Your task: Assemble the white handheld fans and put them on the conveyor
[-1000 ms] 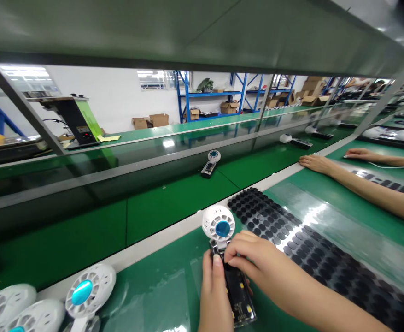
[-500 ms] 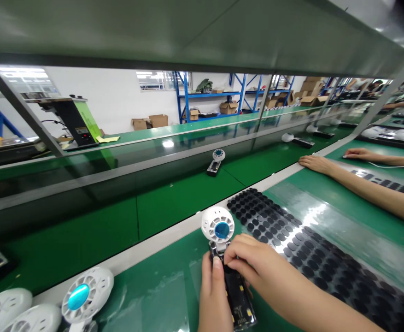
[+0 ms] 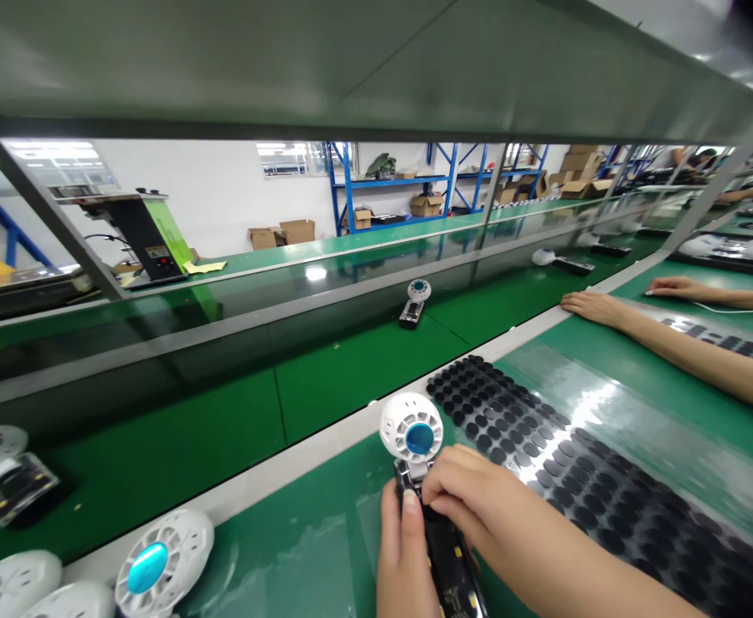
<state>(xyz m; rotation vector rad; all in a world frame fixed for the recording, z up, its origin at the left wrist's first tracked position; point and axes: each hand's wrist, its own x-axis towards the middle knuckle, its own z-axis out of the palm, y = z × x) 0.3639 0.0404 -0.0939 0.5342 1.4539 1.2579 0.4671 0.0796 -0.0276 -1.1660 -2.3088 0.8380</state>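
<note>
The left hand grips the black handle body of a handheld fan from the left side, thumb laid along the upper edge of the handle. The right hand is closed over the top of the handle just below the hinge, thumb and forefinger pinched together at the joint; what lies under those fingertips is hidden. The fan rests on the green worktop at bottom centre, its white round head pointing away from the person toward the pale edge rail. The blue hub faces up.

Step in hand, as a judgement: a small part is being pressed or seated on the upper handle face, with the left hand acting as a clamp. The next move calls for steady downward fingertip pressure while the left hand keeps the handle flat, so that the unit does not roll.

A sheet of black round pads lies just beside the right forearm, on the right. Three more white fan heads stand at lower left on the same worktop. On the conveyor belt beyond the rail lie a further fan unit mid-belt and another at the left edge. A co-worker's forearms rest on the worktop at the right, well apart from the person's hands
</note>
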